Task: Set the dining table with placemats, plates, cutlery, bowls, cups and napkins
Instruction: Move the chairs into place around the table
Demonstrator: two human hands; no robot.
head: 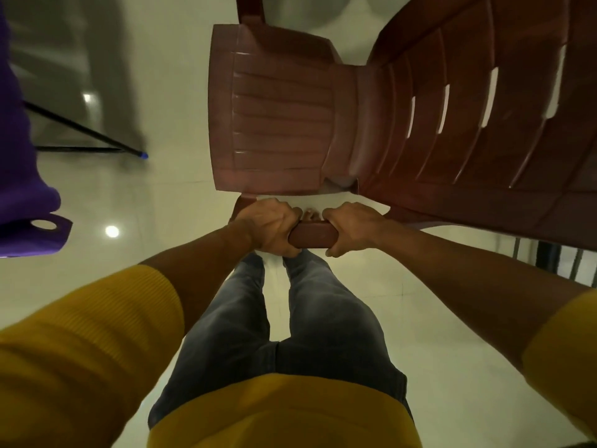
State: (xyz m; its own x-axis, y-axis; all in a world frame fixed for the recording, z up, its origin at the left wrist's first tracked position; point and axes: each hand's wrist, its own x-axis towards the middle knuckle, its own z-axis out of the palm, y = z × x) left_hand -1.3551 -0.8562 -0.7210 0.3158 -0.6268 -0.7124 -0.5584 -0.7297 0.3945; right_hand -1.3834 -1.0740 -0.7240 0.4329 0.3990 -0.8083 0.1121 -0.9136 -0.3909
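None of the table-setting items named in the task (placemats, plates, cutlery, bowls, cups, napkins) appears in the head view, and no dining table surface can be identified. Both hands are occupied with a brown plastic chair (284,118), which sits tilted over a pale glossy floor (436,334), its ribbed seat facing up and its slatted backrest running off to the right. The left hand (268,226) is closed tight around the near armrest (312,236), fingers curled fully under it. The right hand (350,227) grips the same armrest just beside the left, its fingers likewise wrapped shut, with a short length of the bar showing between the two fists. Whether the chair is lifted clear of the floor or resting on a leg cannot be told. A purple plastic object (29,202) stands at the left edge, well apart from the chair, and thin black legs of a stand (80,127) cross the floor behind it. Judgement: the work in hand is arranging seating, and no laying of the table is evidenced as done; every listed item appears still outstanding.
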